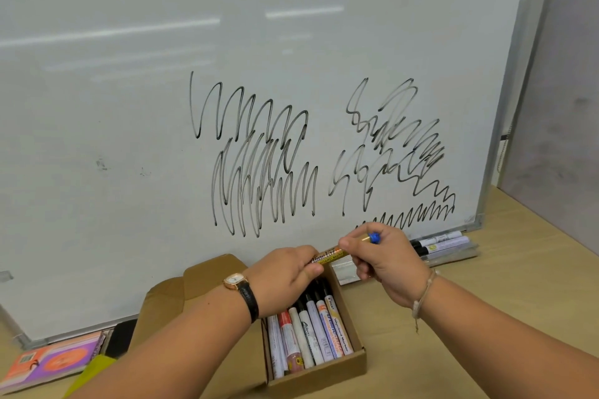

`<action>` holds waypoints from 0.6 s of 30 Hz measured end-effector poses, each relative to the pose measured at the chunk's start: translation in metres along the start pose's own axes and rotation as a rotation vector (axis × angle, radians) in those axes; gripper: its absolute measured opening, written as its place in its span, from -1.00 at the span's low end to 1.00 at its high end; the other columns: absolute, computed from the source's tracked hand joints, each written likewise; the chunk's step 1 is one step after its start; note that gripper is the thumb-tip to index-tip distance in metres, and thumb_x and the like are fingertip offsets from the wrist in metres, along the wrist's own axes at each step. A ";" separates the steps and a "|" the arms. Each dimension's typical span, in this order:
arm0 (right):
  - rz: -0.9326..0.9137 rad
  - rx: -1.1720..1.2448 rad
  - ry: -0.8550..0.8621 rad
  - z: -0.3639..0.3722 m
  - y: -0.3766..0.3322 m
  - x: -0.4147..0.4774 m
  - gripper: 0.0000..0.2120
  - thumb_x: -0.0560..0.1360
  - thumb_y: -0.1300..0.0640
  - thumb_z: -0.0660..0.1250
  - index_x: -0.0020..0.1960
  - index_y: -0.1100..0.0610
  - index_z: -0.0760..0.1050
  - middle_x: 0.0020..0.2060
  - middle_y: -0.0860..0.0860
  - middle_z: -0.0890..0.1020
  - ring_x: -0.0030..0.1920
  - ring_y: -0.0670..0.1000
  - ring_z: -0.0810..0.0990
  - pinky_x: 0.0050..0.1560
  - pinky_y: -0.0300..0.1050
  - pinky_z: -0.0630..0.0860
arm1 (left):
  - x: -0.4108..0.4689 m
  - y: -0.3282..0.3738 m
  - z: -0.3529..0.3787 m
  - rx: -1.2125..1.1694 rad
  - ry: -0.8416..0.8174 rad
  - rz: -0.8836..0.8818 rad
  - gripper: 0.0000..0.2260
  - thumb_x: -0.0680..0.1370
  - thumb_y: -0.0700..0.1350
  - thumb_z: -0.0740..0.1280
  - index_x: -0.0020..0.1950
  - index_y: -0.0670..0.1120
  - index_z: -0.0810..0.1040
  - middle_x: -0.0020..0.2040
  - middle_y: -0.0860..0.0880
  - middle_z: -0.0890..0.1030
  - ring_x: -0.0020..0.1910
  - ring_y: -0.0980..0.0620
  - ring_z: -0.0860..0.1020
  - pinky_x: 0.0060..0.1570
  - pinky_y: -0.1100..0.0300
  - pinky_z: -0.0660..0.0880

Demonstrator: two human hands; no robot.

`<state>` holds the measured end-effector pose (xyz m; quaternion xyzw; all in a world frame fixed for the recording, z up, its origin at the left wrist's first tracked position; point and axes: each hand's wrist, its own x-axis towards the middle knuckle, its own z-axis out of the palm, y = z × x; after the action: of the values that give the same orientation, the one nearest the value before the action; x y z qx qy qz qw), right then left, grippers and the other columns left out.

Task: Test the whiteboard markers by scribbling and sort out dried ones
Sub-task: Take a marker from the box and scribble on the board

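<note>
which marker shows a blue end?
The orange-labelled marker gripped by the left hand and right hand above the cardboard box. Markers in the box show black or red ends; loose markers beside the whiteboard, black.

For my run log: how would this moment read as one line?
left hand grips marker | right hand pinches near its blue end | above box | board: black scribbles

In the middle of the frame, the gold marker shows "157" and, under it, "BOARD MARK". The rest of the words are covered. In the box at the lower middle, the far-right marker says "PILOT" by its black cap. The print on the other markers is too small to read. So is the book at the lower left.
</note>
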<state>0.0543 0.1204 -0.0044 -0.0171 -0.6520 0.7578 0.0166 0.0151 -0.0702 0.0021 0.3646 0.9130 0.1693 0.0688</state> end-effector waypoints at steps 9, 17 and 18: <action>-0.137 -0.520 0.054 0.018 0.012 0.010 -0.77 0.43 0.14 0.46 -0.08 -0.14 0.47 -0.22 0.03 0.59 -0.24 0.02 0.59 -0.09 -0.01 0.61 | -0.012 -0.020 0.005 0.026 0.061 -0.144 -0.82 0.62 0.08 0.15 0.01 0.01 0.45 -0.22 0.09 0.47 -0.27 0.14 0.43 -0.33 0.35 0.31; -0.223 -0.499 0.115 0.038 0.026 0.012 -0.65 0.56 0.16 0.27 0.33 0.10 0.39 0.15 -0.05 0.56 0.14 -0.08 0.55 0.16 -0.27 0.46 | -0.022 -0.019 0.010 -0.038 0.071 -0.133 -0.81 0.64 0.06 0.09 -0.11 0.02 0.34 -0.29 0.11 0.41 -0.36 0.17 0.37 -0.37 0.32 0.29; -0.231 -0.538 0.124 0.039 0.028 0.013 -0.66 0.57 0.14 0.26 0.33 0.09 0.40 0.16 -0.05 0.55 0.15 -0.08 0.54 0.16 -0.25 0.46 | -0.023 -0.019 0.011 -0.034 0.073 -0.136 -0.82 0.64 0.05 0.09 -0.10 0.02 0.34 -0.29 0.12 0.41 -0.36 0.18 0.36 -0.38 0.34 0.27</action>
<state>0.0397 0.0778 -0.0264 0.0074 -0.8247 0.5486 0.1374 0.0217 -0.0963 -0.0150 0.2939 0.9346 0.1931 0.0531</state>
